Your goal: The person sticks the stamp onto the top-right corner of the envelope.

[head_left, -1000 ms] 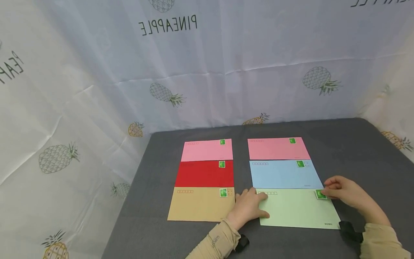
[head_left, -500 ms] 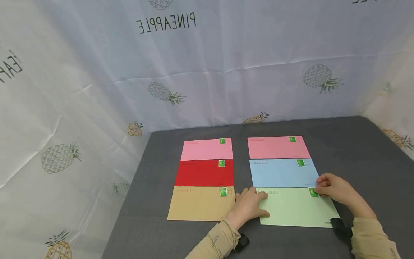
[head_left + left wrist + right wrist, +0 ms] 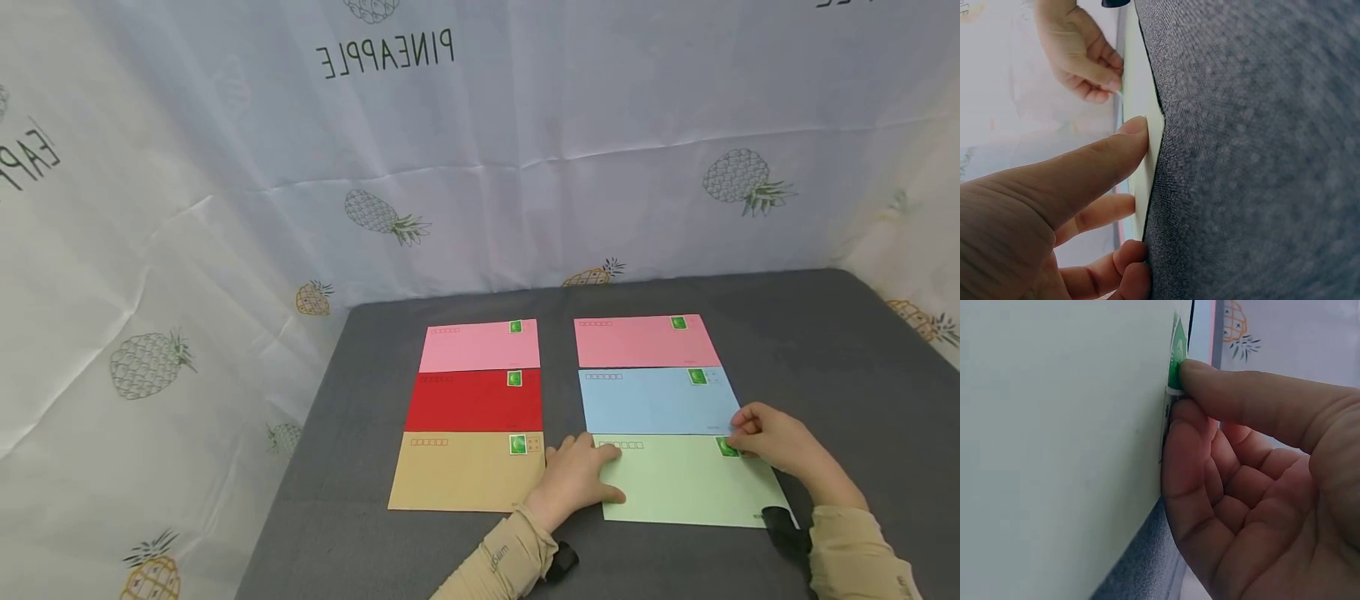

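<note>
A pale green envelope (image 3: pixel 682 487) lies flat on the dark grey cloth at the near right. My left hand (image 3: pixel 573 482) rests on its left edge; the thumb and a forefinger press the paper while other fingertips touch the cloth. At the envelope's upper right corner, my right hand (image 3: pixel 783 442) pinches a green stamp (image 3: pixel 1177 359) between thumb and forefinger. In the right wrist view the stamp stands close to the envelope's surface, its lower edge under the thumb. Whether its whole back touches the paper, I cannot tell.
Above the green envelope lie a light blue envelope (image 3: pixel 652 404) and a pink one (image 3: pixel 637 343). The left column holds a pink envelope (image 3: pixel 472 350), a red one (image 3: pixel 465 404) and a tan one (image 3: pixel 457 479). Each bears a green stamp. A pineapple-print curtain (image 3: pixel 480 225) hangs behind.
My right hand has moved left with the stamp, from the green envelope's right edge onto its upper right corner, then almost stopped. The left hand has stayed in place.
</note>
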The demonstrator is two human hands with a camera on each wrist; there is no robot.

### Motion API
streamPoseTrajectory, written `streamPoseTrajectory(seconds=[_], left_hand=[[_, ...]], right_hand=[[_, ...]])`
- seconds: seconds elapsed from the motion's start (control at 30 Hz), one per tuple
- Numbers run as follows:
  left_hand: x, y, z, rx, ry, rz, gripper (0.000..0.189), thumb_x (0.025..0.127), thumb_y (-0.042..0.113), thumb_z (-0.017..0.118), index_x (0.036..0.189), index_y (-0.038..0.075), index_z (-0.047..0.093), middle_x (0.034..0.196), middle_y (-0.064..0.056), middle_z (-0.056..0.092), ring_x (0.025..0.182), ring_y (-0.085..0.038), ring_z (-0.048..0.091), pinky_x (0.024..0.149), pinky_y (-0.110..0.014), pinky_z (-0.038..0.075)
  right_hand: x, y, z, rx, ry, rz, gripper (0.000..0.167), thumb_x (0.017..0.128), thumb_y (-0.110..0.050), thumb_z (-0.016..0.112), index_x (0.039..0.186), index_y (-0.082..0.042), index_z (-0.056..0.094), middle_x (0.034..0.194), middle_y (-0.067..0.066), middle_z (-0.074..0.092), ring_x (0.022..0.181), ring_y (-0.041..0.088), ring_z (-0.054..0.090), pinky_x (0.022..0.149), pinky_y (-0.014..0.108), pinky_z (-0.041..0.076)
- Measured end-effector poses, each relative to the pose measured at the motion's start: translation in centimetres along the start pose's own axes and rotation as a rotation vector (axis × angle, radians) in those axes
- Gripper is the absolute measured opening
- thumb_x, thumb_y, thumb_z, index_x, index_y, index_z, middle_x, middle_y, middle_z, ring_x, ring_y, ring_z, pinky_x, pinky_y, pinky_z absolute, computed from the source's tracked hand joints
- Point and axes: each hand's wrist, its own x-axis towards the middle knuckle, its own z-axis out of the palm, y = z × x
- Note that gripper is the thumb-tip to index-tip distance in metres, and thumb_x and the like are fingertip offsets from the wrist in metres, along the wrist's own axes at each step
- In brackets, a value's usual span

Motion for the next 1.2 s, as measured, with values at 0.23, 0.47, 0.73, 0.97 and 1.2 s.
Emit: streamPoseTrajectory(seconds=[0.23,0.47,0.73,0.97,1.2], left_hand=[[0.1,-0.2,0.3,-0.001,-0.003,-0.001,0.053,0.068,0.044,0.079,0.118,0.034,0.063,0.097,0.003,0.058,0.08,-0.01,0.049,0.06,-0.028,0.028],[0.1,-0.1,0.3,-0.001,0.0,-0.001,0.052,0.068,0.043,0.079,0.117,0.034,0.063,0.097,0.003,0.059,0.08,-0.01,0.049,0.06,-0.028,0.028],[0.1,-0.2,0.4,0.005,0.01,0.0,0.052,0.068,0.044,0.079,0.117,0.034,0.064,0.097,0.003,0.059,0.08,-0.009,0.049,0.061,-0.028,0.03],[0.2,-0.2,0.4,-0.002,0.014,-0.001,0.052,0.068,0.044,0.079,0.117,0.034,0.064,0.097,0.003,0.059,0.08,-0.009,0.049,0.061,-0.027,0.03],[0.2,-0.2,0.4,0.006,0.011,-0.006,0.052,0.068,0.044,0.079,0.117,0.035,0.063,0.097,0.003,0.058,0.079,-0.009,0.048,0.06,-0.027,0.029]], right_hand=[[0.0,-0.4,0.3,-0.043,0.017,-0.021,0.025,0.08,-0.014,0.063,0.093,0.005,0.054,0.08,0.007,0.054,0.07,0.015,0.047,0.057,0.026,0.039],[-0.1,-0.8,0.6,-0.071,-0.001,-0.017,0.018,0.082,-0.013,0.06,0.089,0.003,0.055,0.077,0.007,0.054,0.069,0.016,0.046,0.057,0.028,0.036],[-0.2,-0.7,0.4,-0.114,-0.009,-0.014,0.016,0.085,-0.015,0.059,0.088,0.001,0.062,0.077,0.006,0.058,0.07,0.016,0.047,0.059,0.028,0.036],[-0.3,-0.9,0.3,-0.121,-0.02,-0.008,0.022,0.084,-0.021,0.061,0.09,0.0,0.064,0.079,0.005,0.06,0.072,0.015,0.048,0.06,0.028,0.037],[-0.6,-1.1,0.4,-0.12,-0.047,-0.024,0.03,0.081,-0.025,0.064,0.093,0.002,0.06,0.084,0.007,0.058,0.075,0.015,0.048,0.062,0.028,0.037]])
